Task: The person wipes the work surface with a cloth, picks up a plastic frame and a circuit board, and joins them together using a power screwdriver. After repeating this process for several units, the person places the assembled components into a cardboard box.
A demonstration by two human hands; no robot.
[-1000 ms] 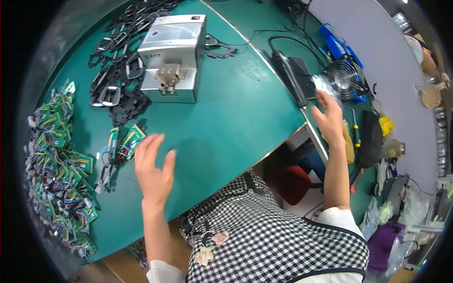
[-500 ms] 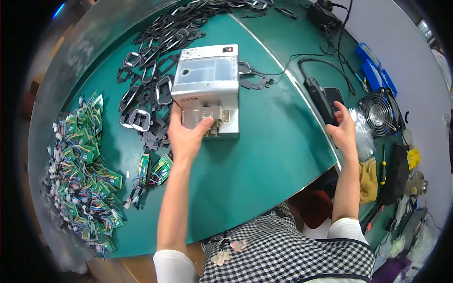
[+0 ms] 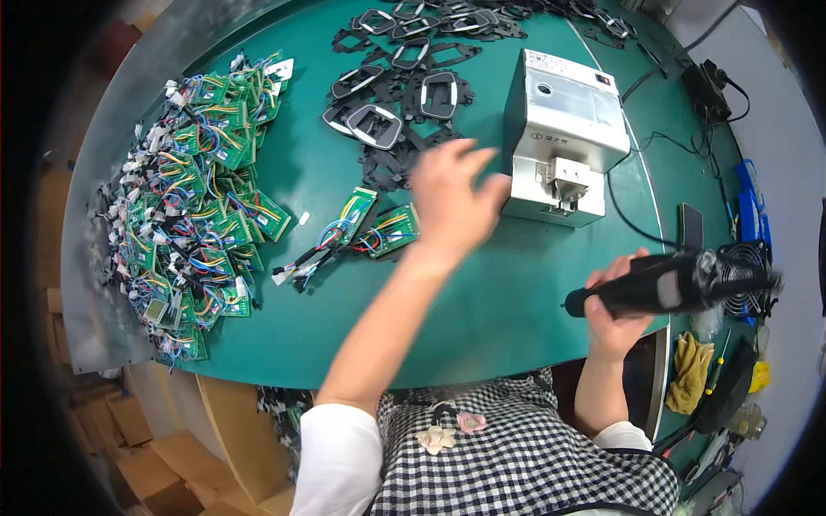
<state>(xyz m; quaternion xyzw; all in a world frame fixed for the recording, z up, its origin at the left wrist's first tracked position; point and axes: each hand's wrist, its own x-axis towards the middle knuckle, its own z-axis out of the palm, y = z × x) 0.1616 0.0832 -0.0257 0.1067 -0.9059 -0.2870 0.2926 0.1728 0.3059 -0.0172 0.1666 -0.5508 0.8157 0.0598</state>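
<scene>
My right hand (image 3: 613, 325) is wrapped round a black electric screwdriver (image 3: 658, 288), held above the right of the table with its tip pointing left. My left hand (image 3: 452, 202) is a little blurred, its fingers spread and nothing in them. It hovers between the white and silver screw feeder box (image 3: 572, 103) and two loose green circuit boards (image 3: 354, 211) with coloured wires. The feeder has a clear lid and a metal outlet (image 3: 570, 179) on its front. Just beyond my left hand lie black plastic frames (image 3: 376, 127) with silver rims.
A big heap of wired circuit boards (image 3: 211, 185) covers the left of the green table (image 3: 482, 335). More black frames lie along the far side. At right are a black phone-like slab (image 3: 691, 225), a fan (image 3: 747, 301), blue bins (image 3: 750, 206), a yellow cloth (image 3: 691, 370) and trailing cables.
My left hand has let go of the feeder, which now stands farther right of the frames. My right hand has picked up the screwdriver from the table. The view has turned left.
</scene>
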